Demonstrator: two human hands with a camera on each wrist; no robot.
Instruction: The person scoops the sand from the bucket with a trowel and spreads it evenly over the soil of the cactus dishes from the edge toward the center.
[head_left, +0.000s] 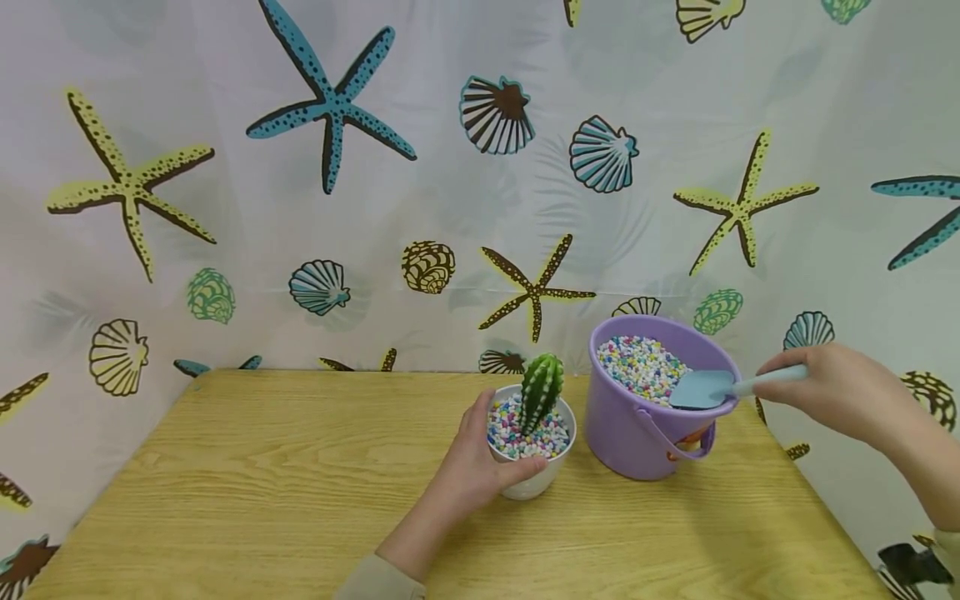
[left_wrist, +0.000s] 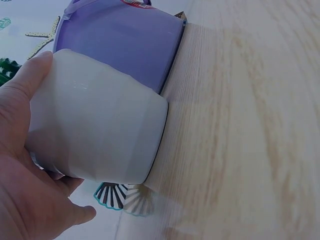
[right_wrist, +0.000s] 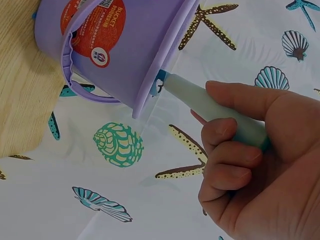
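Observation:
My left hand [head_left: 474, 468] grips a white pot [left_wrist: 100, 120] by its rim, thumb along the near side and fingers round the far left side. A green cactus [head_left: 542, 392] stands in the pot among small multicoloured pebbles [head_left: 510, 433]. In my right hand [head_left: 851, 393] is the handle of a light blue shovel [head_left: 701, 389], fingers curled round it in the right wrist view. Its blade lies inside the mouth of a purple bucket [head_left: 626, 442], low at the near right rim, against more of the coloured pebbles [head_left: 637, 365].
The pot and bucket stand side by side on a wooden table [head_left: 262, 492]. A purple bucket handle [right_wrist: 67, 65] hangs down the bucket's side, near a red label [right_wrist: 102, 30]. Behind the table hangs a white curtain [head_left: 420, 200] printed with starfish and shells.

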